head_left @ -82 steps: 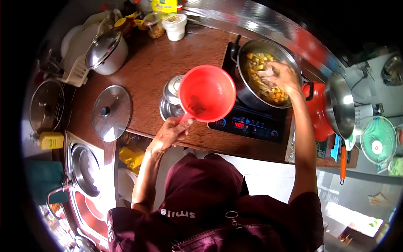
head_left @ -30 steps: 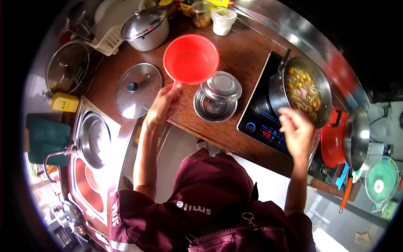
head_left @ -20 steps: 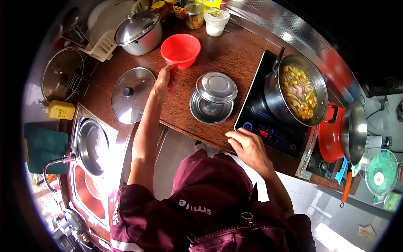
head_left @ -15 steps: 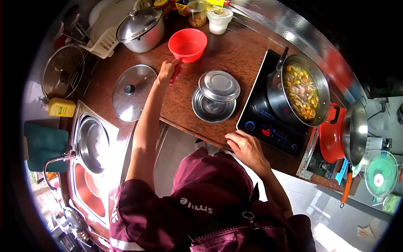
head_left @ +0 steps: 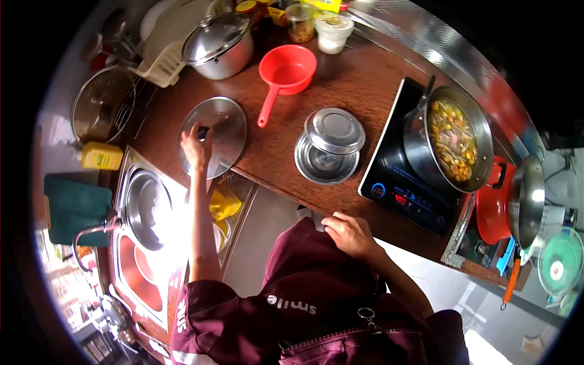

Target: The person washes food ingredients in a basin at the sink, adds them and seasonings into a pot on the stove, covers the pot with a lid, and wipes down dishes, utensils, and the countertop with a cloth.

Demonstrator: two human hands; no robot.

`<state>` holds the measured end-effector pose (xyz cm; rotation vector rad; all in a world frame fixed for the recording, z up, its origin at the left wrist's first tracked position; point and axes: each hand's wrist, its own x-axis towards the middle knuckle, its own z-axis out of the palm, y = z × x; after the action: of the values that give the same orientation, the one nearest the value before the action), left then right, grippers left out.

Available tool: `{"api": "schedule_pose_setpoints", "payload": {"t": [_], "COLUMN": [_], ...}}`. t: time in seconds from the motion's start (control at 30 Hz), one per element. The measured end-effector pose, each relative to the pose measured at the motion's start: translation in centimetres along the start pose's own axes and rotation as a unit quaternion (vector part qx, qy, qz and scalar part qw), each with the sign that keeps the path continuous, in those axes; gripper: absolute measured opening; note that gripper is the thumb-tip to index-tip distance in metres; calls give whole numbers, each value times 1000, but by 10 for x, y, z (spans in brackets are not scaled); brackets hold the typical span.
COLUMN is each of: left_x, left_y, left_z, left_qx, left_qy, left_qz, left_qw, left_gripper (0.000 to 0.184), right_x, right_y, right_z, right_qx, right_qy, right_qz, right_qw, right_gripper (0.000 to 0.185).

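Observation:
My left hand [head_left: 196, 148] has its fingers closed round the dark knob of a glass lid [head_left: 228, 131], which lies on the brown counter. Loosely curled at the counter's front edge is my right hand [head_left: 350, 234], with nothing visible in it. A red plastic dipper [head_left: 287, 70] stands beyond the lid, its handle pointing toward me. Between the dipper and the cooktop sits a steel bowl [head_left: 325, 170], partly covered by a tilted metal lid [head_left: 334, 129]. On the black induction cooktop [head_left: 401, 176] a steel pot [head_left: 420, 146] holds soup [head_left: 453, 140] with vegetable pieces.
A lidded pot [head_left: 219, 52], a white tub [head_left: 333, 33] and a jar [head_left: 300, 23] line the back. On the left are a sink [head_left: 146, 207], a yellow bottle [head_left: 102, 156] and a green board [head_left: 79, 210]. A red pan [head_left: 491, 207] and green fan [head_left: 558, 261] stand right.
My left hand has let go of the red dipper's handle and moved to the glass lid's knob. My right hand has drawn slightly back at the counter edge. The view has shifted slightly.

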<state>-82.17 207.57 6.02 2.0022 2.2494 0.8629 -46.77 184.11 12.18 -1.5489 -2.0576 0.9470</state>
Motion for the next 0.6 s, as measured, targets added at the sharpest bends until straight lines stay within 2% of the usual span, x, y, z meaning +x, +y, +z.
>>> {"api": "schedule_pose_setpoints", "payload": {"t": [0.07,0.17,0.27,0.3,0.37,0.43,0.57,0.6], "left_x": [2,7,18,19,21,21,17,19], "left_y": [-8,7,-15,-12,-6,-6,-5,-3], "left_z": [6,0,7,5,-2,-1,-6,-8], "left_qx": [27,48,3,2,0,-16,-31,-33], "left_qy": [-10,-19,-40,-45,-53,-30,-24,-26], "left_qz": [4,-18,-13,-17,-26,-12,10,14], "left_qw": [1000,998,999,999,998,999,999,999], "left_gripper": [40,35,31,30,29,28,28,29], "right_x": [2,8,21,31,55,95,198,226], "right_y": [-1,-5,-6,1,-8,1,32,41], "right_z": [0,-7,-24,-24,-58,-82,-123,-131], "right_qx": [-7,-24,17,89,32,60,55,-7], "right_qy": [-22,-34,28,66,102,203,269,308], "right_qz": [-3,4,-52,-86,-60,-95,27,11], "right_qw": [1000,999,998,990,992,973,961,951], "right_gripper": [12,11,10,9,12,13,28,34]}}
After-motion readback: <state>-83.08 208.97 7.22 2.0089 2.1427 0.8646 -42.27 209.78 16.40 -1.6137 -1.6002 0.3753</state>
